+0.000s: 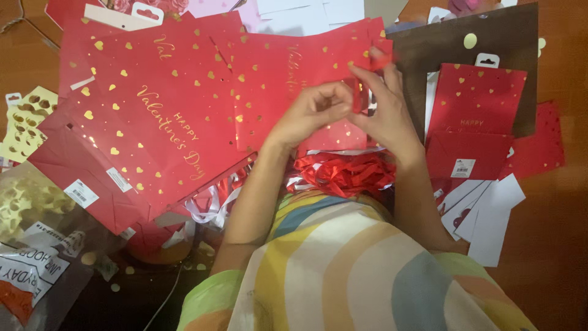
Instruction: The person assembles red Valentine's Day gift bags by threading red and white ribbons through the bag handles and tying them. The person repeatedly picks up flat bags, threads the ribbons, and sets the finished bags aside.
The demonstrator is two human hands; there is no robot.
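Observation:
My left hand (313, 111) and my right hand (387, 109) meet over a flat red paper gift bag (288, 73) dotted with gold hearts. Both pinch a strip of red ribbon (358, 95) between their fingertips, near the bag's top right corner. A loose heap of red ribbon (346, 171) lies just below the hands, against my striped top. The ribbon's far end by the right fingers is blurred.
More red heart-print bags (147, 116) are stacked at the left. A smaller red bag (474, 116) rests on a dark brown sheet (465, 37) at right. White cards (490, 214) lie lower right, a sheet of gold stickers (27, 119) far left, plastic packets (37, 257) lower left.

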